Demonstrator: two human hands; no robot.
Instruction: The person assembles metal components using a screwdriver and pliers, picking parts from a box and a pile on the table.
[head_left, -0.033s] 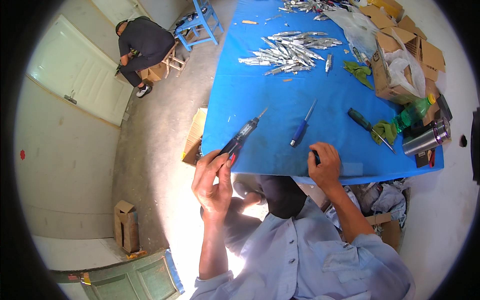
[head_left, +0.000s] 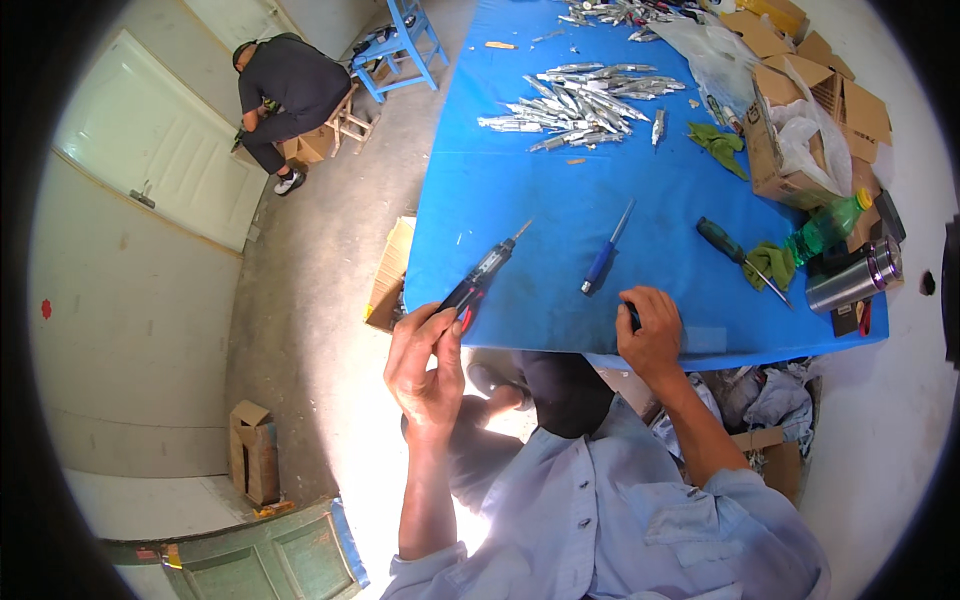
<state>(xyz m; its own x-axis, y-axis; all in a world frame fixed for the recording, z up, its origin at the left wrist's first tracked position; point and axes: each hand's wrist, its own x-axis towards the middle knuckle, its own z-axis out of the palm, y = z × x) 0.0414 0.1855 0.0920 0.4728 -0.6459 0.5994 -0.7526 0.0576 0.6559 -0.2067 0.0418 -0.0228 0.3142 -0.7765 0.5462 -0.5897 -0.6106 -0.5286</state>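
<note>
My left hand is closed round the rear end of a pen-shaped tester over the table's near left edge. The tester has a dark body, a clear-looking middle and a thin metal tip pointing up and right; a red part shows beneath it by my fingers. At the near edge, my right hand lies curled over a small dark object, mostly hidden by the fingers. Between the hands and farther in lies a blue-handled screwdriver. To the right, a green-handled screwdriver leans its shaft across a green cloth.
A heap of silver pen-shaped tools lies farther up the blue table. A cardboard box, green bottle and steel flask line the right side. Another person sits at far left near a blue chair.
</note>
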